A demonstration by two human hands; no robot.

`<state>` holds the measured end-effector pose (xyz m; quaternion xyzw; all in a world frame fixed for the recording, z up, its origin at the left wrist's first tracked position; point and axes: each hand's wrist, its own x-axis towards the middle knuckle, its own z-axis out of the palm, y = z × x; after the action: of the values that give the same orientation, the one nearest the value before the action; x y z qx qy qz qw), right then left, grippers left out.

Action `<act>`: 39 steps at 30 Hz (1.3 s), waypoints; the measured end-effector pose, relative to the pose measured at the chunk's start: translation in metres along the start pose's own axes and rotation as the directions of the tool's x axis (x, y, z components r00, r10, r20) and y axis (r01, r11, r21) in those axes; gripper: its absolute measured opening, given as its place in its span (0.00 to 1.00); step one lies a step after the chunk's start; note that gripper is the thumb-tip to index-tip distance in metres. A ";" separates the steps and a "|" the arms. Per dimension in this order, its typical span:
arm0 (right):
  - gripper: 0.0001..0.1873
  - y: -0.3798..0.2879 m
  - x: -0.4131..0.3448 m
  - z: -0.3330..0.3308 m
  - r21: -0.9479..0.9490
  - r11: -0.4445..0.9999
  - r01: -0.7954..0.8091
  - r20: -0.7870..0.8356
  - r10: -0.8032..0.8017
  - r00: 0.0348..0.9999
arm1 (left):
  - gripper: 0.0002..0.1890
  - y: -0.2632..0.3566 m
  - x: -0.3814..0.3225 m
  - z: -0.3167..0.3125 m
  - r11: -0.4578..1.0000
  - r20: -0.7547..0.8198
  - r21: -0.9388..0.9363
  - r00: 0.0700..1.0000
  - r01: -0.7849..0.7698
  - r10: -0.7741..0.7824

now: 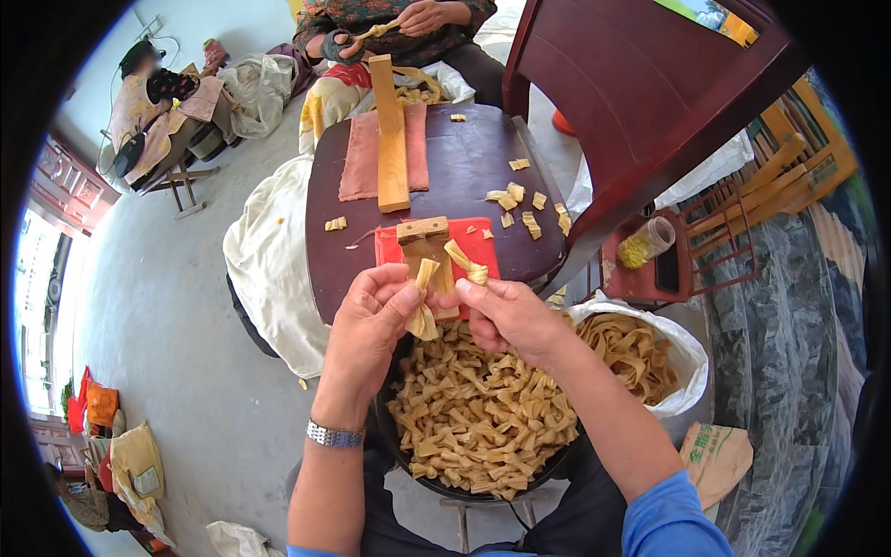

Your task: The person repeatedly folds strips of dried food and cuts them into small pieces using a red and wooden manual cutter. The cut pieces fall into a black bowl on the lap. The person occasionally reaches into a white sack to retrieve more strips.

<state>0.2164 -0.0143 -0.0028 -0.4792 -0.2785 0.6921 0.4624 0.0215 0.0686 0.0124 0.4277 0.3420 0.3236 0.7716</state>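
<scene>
My left hand (365, 306) pinches a short tan knotted strip (422, 324), seemingly tofu skin, upright between thumb and fingers. Between my right thumb and fingers is a second knotted strip (458, 256), its knot just above the fingertips and one flared end pointing up left. Behind both hands, a small notched wooden block (423, 233) rests on a red cloth (480, 244) and is partly hidden by them. My right hand (518, 317) is above a dark round basin (480, 496) heaped with similar knots (480, 418).
Beyond the block, a wooden plank (392, 139) lies over a pink cloth (358, 167) on a dark chair seat (480, 153); cut scraps (515, 191) are scattered there. Right of the basin stands a white sack (689, 383) of long strips (623, 355). Opposite, a person's hands (421, 17) hold another strip.
</scene>
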 end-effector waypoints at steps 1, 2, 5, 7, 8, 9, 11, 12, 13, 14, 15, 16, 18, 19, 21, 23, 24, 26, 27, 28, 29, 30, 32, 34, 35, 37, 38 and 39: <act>0.22 0.000 0.000 0.004 0.007 0.999 -0.033 0.012 0.033 0.999 | 0.18 -0.002 -0.002 0.001 0.999 -0.005 0.033 0.999 -0.034 0.034; 0.23 -0.002 0.000 0.009 0.015 0.998 -0.066 0.024 0.066 0.998 | 0.17 -0.006 -0.006 0.002 0.996 -0.009 0.066 0.998 -0.067 0.068; 0.21 0.002 -0.005 0.013 -0.006 0.997 -0.082 0.095 0.082 0.992 | 0.17 -0.011 -0.014 0.008 0.993 -0.042 0.058 0.994 -0.101 0.104; 0.20 0.009 -0.006 0.019 -0.077 0.997 -0.030 0.141 0.041 0.989 | 0.17 -0.015 -0.019 0.011 0.994 -0.028 0.003 0.994 -0.108 0.108; 0.18 0.009 -0.008 0.021 -0.007 1.000 -0.023 0.154 0.023 0.988 | 0.18 -0.020 -0.021 0.016 0.991 -0.027 -0.029 0.991 -0.129 0.128; 0.18 0.009 -0.010 0.023 0.022 1.000 -0.011 0.138 0.008 0.990 | 0.18 -0.022 -0.022 0.016 0.990 -0.007 -0.079 0.993 -0.115 0.115; 0.19 0.010 -0.012 0.026 0.079 0.997 0.015 0.104 -0.023 0.994 | 0.18 -0.023 -0.024 0.014 0.980 0.035 -0.180 0.995 -0.083 0.090; 0.19 0.008 -0.014 0.025 0.091 0.996 0.008 0.140 -0.020 0.990 | 0.20 -0.021 -0.026 0.014 0.982 0.049 -0.168 0.994 -0.087 0.096; 0.20 0.003 -0.016 0.023 0.104 0.995 0.000 0.176 -0.018 0.984 | 0.20 -0.019 -0.028 0.015 0.987 0.067 -0.149 0.995 -0.058 0.069; 0.21 0.001 -0.017 0.020 0.115 0.993 -0.009 0.212 -0.016 0.977 | 0.21 -0.014 -0.030 0.017 0.991 0.083 -0.130 0.996 -0.030 0.041; 0.22 0.000 -0.018 0.019 0.123 0.991 -0.048 0.229 0.018 0.973 | 0.22 -0.012 -0.031 0.019 0.994 0.101 -0.110 0.995 -0.003 0.014; 0.23 0.000 -0.018 0.018 0.130 0.988 -0.086 0.247 0.052 0.968 | 0.21 -0.014 -0.033 0.016 0.989 0.096 -0.101 0.990 0.112 -0.102; 0.24 0.001 -0.018 0.018 0.119 0.983 -0.139 0.263 0.103 0.959 | 0.20 -0.015 -0.033 0.006 0.984 0.213 -0.109 0.970 0.139 -0.114; 0.24 0.001 -0.018 0.018 0.102 0.983 -0.151 0.261 0.120 0.958 | 0.19 -0.014 -0.033 0.003 0.982 0.271 -0.111 0.955 0.154 -0.119; 0.25 0.003 -0.017 0.021 0.066 0.982 -0.176 0.258 0.154 0.954 | 0.15 -0.014 -0.033 0.005 0.988 0.209 -0.098 0.973 0.122 -0.099; 0.25 0.005 -0.019 0.024 0.049 0.989 -0.139 0.207 0.126 0.970 | 0.12 -0.011 -0.032 0.002 0.987 0.236 -0.098 0.967 0.124 -0.098; 0.25 0.008 -0.020 0.023 0.047 0.993 -0.107 0.206 0.095 0.974 | 0.11 -0.012 -0.034 0.003 0.986 0.214 -0.109 0.972 0.127 -0.102; 0.24 0.010 -0.020 0.024 0.026 0.999 -0.031 0.206 0.025 0.978 | 0.09 -0.014 -0.035 0.008 0.982 0.170 -0.132 0.979 0.133 -0.110; 0.24 0.011 -0.019 0.025 0.009 1.000 0.014 0.202 -0.015 0.979 | 0.08 -0.015 -0.036 0.011 0.979 0.138 -0.161 0.985 0.122 -0.100; 0.23 0.012 -0.019 0.027 -0.008 0.998 0.058 0.198 -0.056 0.979 | 0.08 -0.014 -0.036 0.016 0.976 0.106 -0.190 0.990 0.110 -0.091; 0.22 0.017 -0.019 0.032 -0.143 0.963 0.229 0.156 -0.206 0.966 | 0.07 -0.014 -0.036 0.017 0.971 0.073 -0.218 0.994 0.097 -0.083; 0.20 0.023 -0.018 0.042 -0.281 0.880 0.383 0.141 -0.357 0.923 | 0.07 -0.014 -0.036 0.016 0.974 0.039 -0.202 0.995 0.103 -0.097; 0.16 0.017 -0.024 0.043 -0.597 0.642 0.482 0.221 -0.445 0.868 | 0.08 -0.015 -0.035 0.013 0.978 -0.031 -0.170 0.992 0.117 -0.124; 0.15 0.019 -0.027 0.043 -0.702 0.529 0.478 0.243 -0.453 0.858 | 0.08 -0.014 -0.039 0.013 0.987 -0.037 -0.104 0.991 0.120 -0.125; 0.15 0.021 -0.028 0.044 -0.747 0.467 0.473 0.255 -0.456 0.853 | 0.08 -0.013 -0.040 0.013 0.990 -0.040 -0.072 0.991 0.122 -0.125; 0.16 0.028 -0.026 0.048 -0.605 0.656 0.451 0.151 -0.462 0.874 | 0.09 -0.008 -0.037 0.008 0.982 0.021 -0.109 0.988 0.152 -0.150; 0.16 0.030 -0.025 0.048 -0.518 0.735 0.437 0.098 -0.457 0.884 | 0.09 -0.006 -0.035 0.007 0.978 0.053 -0.127 0.985 0.167 -0.162; 0.16 0.029 -0.024 0.048 -0.515 0.759 0.398 0.061 -0.430 0.901 | 0.10 -0.004 -0.034 0.006 0.977 0.042 -0.125 0.984 0.175 -0.171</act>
<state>0.1640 -0.0458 0.0012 -0.5326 -0.5381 0.4574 0.4665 0.0084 0.0366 0.0197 0.3508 0.3445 0.2697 0.8280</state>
